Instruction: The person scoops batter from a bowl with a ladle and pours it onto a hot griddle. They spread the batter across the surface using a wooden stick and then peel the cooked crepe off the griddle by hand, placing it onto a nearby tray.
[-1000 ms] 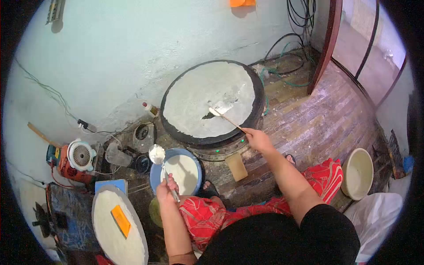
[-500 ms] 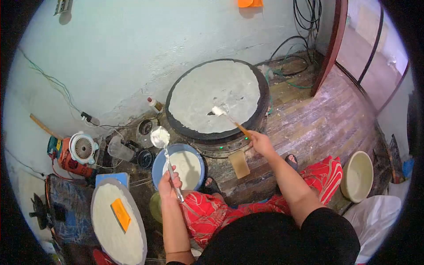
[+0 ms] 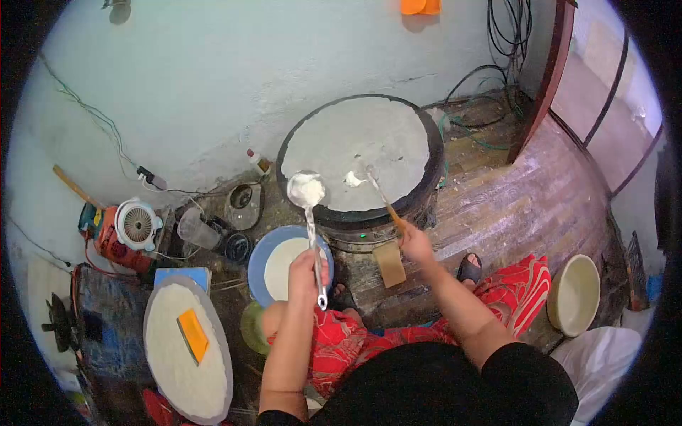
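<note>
My left hand is closed around the handle of a metal ladle. The ladle's bowl, heaped with white batter, hangs over the left edge of a round black griddle. A thin pale sheet covers most of the griddle's top. In my right hand is the wooden handle of a spatula; its far end is over the sheet, beside a white lump. Below the ladle stands a blue basin holding white batter.
An oval board with pale sheets and an orange scraper is at lower left. A fan, clear jug and small bottle stand by the wall. A cream basin is at right.
My left hand has moved up and right, bringing the filled ladle from above the basin to the griddle's edge. The spatula's end has come away from the white lump, to its right.
</note>
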A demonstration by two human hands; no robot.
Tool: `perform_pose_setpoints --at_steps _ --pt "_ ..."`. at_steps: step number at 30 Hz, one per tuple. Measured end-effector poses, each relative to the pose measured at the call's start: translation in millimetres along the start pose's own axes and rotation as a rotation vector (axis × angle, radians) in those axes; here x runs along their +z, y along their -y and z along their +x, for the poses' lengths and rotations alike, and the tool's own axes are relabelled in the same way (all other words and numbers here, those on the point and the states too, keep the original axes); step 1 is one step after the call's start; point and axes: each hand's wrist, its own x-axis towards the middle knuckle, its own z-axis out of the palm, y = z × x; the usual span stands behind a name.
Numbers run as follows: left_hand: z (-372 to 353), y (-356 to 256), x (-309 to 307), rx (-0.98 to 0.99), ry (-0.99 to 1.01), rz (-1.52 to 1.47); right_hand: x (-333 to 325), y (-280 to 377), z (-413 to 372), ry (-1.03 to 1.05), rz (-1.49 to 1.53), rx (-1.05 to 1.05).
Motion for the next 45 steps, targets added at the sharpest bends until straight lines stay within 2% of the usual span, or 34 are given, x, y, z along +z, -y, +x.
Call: perform_pose_setpoints --at_steps 1,2,3,4,5,6,7,9,10,11,13,16,17,19,20,21,22,23,24,25,26,27,29,31,32,34,35,37,38,40,41,43,45 --pt "7 5 3 0.000 -0.004 -0.002 4 2 -4 -0.056 -0.102 -0.137" --pt "15 10 6 0.018 0.034 0.003 15 9 -5 0.047 -0.038 0.056" --pt "20 12 12 0.037 0.072 0.009 10 28 -5 0.050 -0.037 0.054" --pt "22 8 22 0.006 -0.005 0.124 -5 53 -3 0.136 0.052 0.124" --pt "27 10 30 0.018 -0.073 0.109 -14 67 1 0.220 0.140 0.195" --pt "36 15 32 0.030 -0.061 0.117 -15 66 3 0.263 0.300 0.258" --pt "43 19 33 0.040 -0.048 0.124 -9 55 5 0.262 0.302 0.257" --pt "54 21 37 0.052 -0.039 0.223 2 38 5 0.126 0.094 0.110" --pt "58 24 39 0.060 -0.034 0.321 4 38 0 0.127 0.092 0.108" --pt "65 31 42 0.086 -0.059 0.235 6 39 -7 0.127 0.010 0.149" --pt "71 35 52 0.058 -0.106 0.291 12 52 -10 0.128 -0.071 0.188" --pt "73 33 59 -0.006 -0.097 0.324 25 59 -9 0.284 0.358 0.284" --pt "74 29 57 -0.005 -0.096 0.327 24 56 -8 0.283 0.360 0.284" --pt "78 14 42 -0.278 0.015 -0.314 16 50 -3 0.112 0.275 -0.082" --pt "80 8 30 -0.394 0.119 -0.581 10 48 0 0.111 0.275 -0.085" --pt "78 0 22 -0.391 0.117 -0.585 -3 55 3 0.123 0.361 0.014" --pt "71 -8 15 -0.504 0.321 -0.876 -11 57 6 0.139 0.445 0.116" --pt "64 -14 10 -0.612 0.530 -1.166 -11 49 11 0.145 0.444 0.118" --pt "58 -18 7 -0.585 0.614 -1.235 -11 44 19 0.052 0.373 0.113" --pt "52 -24 5 -0.582 0.615 -1.237 -10 41 23 -0.044 0.303 0.104" --pt "46 -31 3 -0.551 0.651 -1.255 -8 38 22 -0.012 0.170 0.154" --pt "40 -38 -1 -0.520 0.687 -1.273 -1 38 11 -0.012 0.170 0.150" --pt "27 -52 -13 -0.481 0.699 -1.260 18 37 -16 0.193 0.003 -0.184" --pt "12 -63 -31 -0.441 0.647 -1.250 25 48 -16 0.743 -0.762 -0.582" --pt "10 -65 -46 -0.419 0.634 -1.224 24 53 -24 0.746 -0.763 -0.583" --pt "2 -67 -81 -0.379 0.546 -1.180 7 74 -49 1.049 0.218 0.077" --pt "0 -65 -102 -0.379 0.435 -1.103 1 74 -49 1.052 0.218 0.077" --pt "-10 -55 -134 -0.329 0.302 -1.047 -22 77 -38 0.874 0.590 0.179" --pt "-14 -49 -152 -0.334 0.297 -1.048 -36 86 -28 0.893 0.559 0.372" --pt "-15 -34 -182 -0.297 0.137 -0.855 -43 71 -19 0.844 0.674 0.424" --pt "-13 -26 -195 -0.300 0.143 -0.855 -47 65 -14 0.796 0.787 0.474" --pt "-10 -4 -218 -0.411 -0.049 -0.860 -53 62 -7 0.747 0.773 0.415" --pt "-4 24 -234 -0.388 -0.103 -0.806 -64 75 -6 0.699 0.757 0.361"
